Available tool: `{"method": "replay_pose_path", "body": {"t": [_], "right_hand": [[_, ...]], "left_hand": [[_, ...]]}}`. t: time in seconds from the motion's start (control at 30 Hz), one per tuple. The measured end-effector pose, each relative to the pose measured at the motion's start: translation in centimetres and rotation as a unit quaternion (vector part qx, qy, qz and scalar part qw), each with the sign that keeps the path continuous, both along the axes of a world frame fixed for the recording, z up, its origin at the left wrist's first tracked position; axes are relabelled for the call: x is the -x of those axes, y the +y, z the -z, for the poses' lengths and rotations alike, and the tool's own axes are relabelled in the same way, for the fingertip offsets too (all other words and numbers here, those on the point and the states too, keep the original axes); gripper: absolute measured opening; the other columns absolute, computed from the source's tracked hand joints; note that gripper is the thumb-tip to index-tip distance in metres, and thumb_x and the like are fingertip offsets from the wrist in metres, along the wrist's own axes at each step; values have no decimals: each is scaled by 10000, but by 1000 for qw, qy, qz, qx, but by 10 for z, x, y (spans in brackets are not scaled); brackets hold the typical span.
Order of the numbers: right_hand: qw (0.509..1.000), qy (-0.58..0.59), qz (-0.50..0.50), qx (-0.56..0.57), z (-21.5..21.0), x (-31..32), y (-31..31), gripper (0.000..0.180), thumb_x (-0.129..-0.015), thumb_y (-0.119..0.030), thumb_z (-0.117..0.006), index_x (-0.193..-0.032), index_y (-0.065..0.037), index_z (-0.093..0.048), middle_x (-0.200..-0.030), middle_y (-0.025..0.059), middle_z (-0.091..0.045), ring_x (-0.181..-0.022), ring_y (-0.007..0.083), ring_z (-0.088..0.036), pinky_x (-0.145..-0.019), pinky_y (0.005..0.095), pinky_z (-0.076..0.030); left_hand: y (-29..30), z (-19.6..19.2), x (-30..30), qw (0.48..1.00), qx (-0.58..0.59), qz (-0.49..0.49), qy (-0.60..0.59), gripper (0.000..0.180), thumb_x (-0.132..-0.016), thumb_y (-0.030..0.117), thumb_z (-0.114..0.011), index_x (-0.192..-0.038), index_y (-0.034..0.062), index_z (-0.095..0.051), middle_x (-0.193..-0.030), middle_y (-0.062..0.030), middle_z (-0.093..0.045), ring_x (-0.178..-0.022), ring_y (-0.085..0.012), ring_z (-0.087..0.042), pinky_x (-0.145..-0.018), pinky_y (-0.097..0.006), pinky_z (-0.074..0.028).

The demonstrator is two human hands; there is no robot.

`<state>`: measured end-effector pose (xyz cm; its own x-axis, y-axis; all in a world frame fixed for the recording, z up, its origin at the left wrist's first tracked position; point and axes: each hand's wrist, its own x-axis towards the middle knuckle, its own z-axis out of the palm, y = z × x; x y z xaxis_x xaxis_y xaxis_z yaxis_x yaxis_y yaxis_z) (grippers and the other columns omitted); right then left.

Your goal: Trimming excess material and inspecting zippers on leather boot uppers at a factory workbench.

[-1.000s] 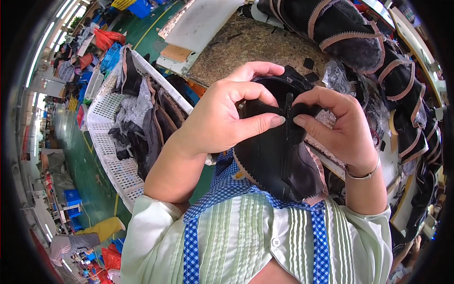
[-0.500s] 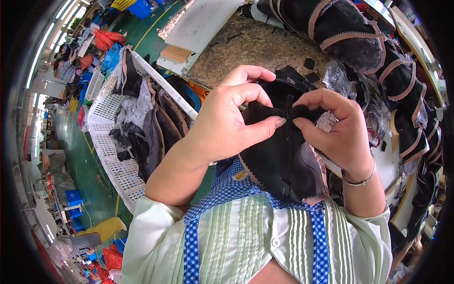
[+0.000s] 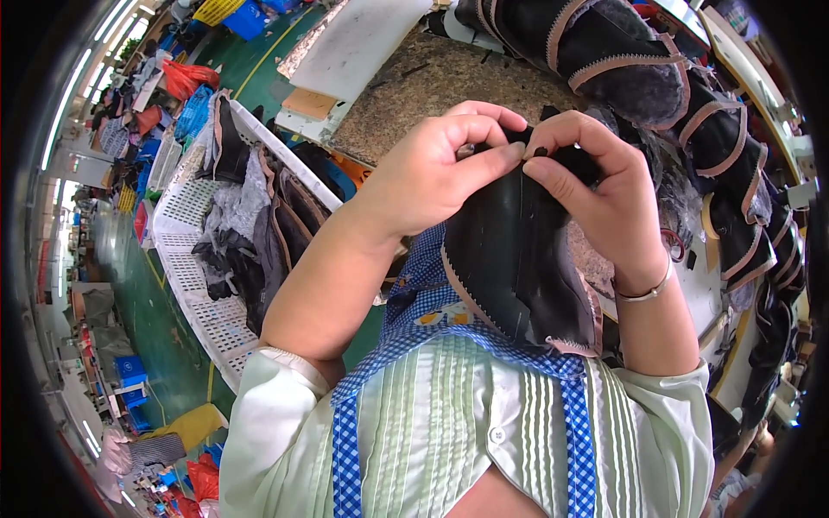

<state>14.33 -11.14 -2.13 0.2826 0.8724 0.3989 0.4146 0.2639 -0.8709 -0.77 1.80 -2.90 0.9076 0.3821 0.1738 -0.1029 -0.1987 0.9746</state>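
We see a black boot (image 3: pixel 499 250), or the leg part of one, held up in front of the wearer's apron (image 3: pixel 420 269), its upper end between two hands and its lower end near the chest. The left hand (image 3: pixel 442 168) pinches the top edge between thumb and forefinger; the right hand (image 3: pixel 596 177) grips the same end just beside it, thumb and forefinger pressed together around a dark bit of material. As for progress, we note that brown zigzag edging (image 3: pixel 467 298) already borders the lower sides, and that a straight line runs down the middle (zip or seam, too dark for us to tell). We judge the work at the upper end to be unfinished, since both hands are occupied there, though the fingertips hide its exact state. Similar pieces lie in the white basket (image 3: pixel 195 302) to the left, and more fur-lined boots (image 3: pixel 626 73) are heaped beyond the speckled board (image 3: pixel 453 82); whether these are done or waiting, we cannot tell.
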Motion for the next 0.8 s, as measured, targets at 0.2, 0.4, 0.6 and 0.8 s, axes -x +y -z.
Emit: {"method": "replay_pose_path", "body": {"t": [0.2,0.4,0.6,0.8], "right_hand": [[829,-512,110,-195,7,-9,-6,158,-709,-66,-664,-855,-12,-639,-911,84,-624,-849,251,-605,-809,381,-486],[904,-339,189,-178,22,-12,-16,156,-713,28,-676,-863,-5,-654,-864,99,-647,-810,276,-615,-696,345,-485],[963,-109,242,-53,25,-14,-23,95,-790,48,-684,-857,16,-625,-807,63,-609,-721,167,-563,-682,269,-454],[980,139,94,-109,28,-11,-14,52,-874,48,-635,-917,24,-617,-927,47,-632,-856,103,-553,-784,223,-442]], "left_hand": [[6,27,-39,998,31,-52,26,174,-932,144,-583,-834,7,-628,-1093,-51,-572,-935,-88,-522,-859,-234,-408],[-5,21,-67,988,-129,-86,3,209,-896,123,-627,-733,-7,-609,-1056,-83,-569,-924,-150,-556,-826,-267,-446],[-5,19,-68,983,-172,-18,-60,192,-919,154,-618,-812,-5,-607,-1023,-83,-587,-911,-170,-570,-818,-259,-446],[-2,18,-54,999,-28,41,-21,243,-973,221,-573,-915,-6,-639,-924,-16,-618,-879,-87,-554,-807,-238,-437]]}}
